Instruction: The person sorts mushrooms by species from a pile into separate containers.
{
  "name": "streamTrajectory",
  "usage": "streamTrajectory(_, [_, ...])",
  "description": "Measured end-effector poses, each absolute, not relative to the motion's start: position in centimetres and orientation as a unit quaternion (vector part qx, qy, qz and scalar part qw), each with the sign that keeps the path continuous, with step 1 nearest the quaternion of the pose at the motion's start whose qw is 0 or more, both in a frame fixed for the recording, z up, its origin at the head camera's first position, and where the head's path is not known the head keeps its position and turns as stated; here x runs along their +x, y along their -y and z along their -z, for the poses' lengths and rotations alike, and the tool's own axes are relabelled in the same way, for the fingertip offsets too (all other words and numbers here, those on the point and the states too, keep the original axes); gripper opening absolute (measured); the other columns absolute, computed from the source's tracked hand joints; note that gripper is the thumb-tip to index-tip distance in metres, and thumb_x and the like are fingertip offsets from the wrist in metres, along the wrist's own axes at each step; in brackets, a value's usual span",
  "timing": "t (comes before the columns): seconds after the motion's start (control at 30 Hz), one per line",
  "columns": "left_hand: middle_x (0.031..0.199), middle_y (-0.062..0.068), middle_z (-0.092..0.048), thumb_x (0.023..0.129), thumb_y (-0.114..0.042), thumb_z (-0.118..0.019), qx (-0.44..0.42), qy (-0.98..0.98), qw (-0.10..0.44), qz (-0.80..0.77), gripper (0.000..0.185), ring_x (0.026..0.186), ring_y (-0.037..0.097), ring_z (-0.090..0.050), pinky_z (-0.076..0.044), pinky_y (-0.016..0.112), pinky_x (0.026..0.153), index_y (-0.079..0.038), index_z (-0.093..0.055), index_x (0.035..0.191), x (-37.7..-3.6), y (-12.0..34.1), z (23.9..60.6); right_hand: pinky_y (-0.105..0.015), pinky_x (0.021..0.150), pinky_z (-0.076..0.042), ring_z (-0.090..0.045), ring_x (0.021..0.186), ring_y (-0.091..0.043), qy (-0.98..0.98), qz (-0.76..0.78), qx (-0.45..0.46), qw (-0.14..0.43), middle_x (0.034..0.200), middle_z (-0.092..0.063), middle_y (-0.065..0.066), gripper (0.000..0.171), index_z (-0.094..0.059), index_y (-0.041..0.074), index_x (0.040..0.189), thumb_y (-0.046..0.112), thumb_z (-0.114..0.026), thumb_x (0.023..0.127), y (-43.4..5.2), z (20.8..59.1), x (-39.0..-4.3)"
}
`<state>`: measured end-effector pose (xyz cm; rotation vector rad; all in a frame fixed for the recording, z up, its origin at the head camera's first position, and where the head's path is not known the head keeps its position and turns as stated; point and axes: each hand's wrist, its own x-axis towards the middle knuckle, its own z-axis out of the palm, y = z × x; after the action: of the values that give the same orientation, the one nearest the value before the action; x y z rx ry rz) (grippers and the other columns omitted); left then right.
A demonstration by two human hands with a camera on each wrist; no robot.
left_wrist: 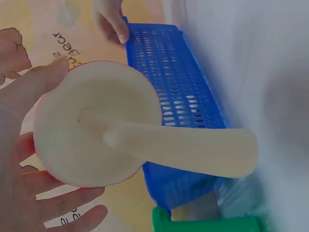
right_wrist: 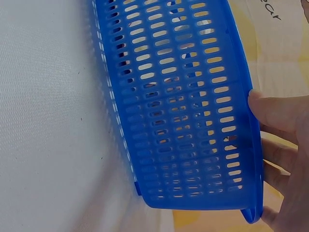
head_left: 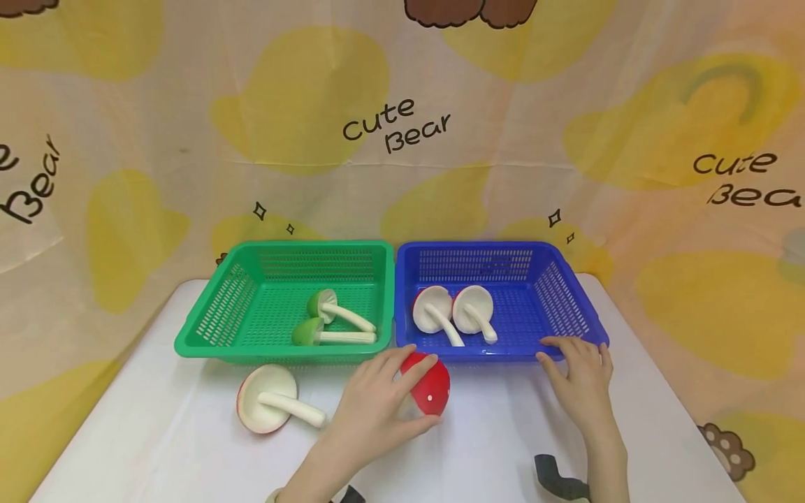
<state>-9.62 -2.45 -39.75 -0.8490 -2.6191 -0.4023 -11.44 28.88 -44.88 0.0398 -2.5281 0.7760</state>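
Left hand (head_left: 371, 412) gripping red mushroom (head_left: 430, 392) by the cap, fingers curled round it, stem pointing out in wrist view, just off the desk (head_left: 157, 433) in front of blue basket (head_left: 569, 293). Right hand (head_left: 581, 374) resting on blue basket's near rim, fingers fairly straight, steadying, nothing pinched. Two red mushrooms (head_left: 453, 313) already lying in blue basket. Two green mushrooms (head_left: 327, 318) in green basket (head_left: 207, 307). One more red mushroom (head_left: 270, 402) loose on desk, underside up. Judged well along: held one and loose one left.
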Motion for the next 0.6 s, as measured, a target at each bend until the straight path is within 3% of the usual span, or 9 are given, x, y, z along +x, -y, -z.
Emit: streamTrajectory(0.6, [0.128,0.002,-0.059,0.072,-0.057,-0.076,-0.311,0.892,0.238,0.226,0.068,0.116,0.018,-0.056,-0.053,0.034,0.087,-0.027,-0.058,0.130,-11.9,-2.4,36.9,-0.070,0.110,-0.007,-0.044,0.114,-0.046,0.928,-0.281,0.013,0.243,0.112,-0.063,-0.024,0.020,-0.064,0.005,0.107,0.012,-0.066,0.088,-28.8,44.9,-11.3])
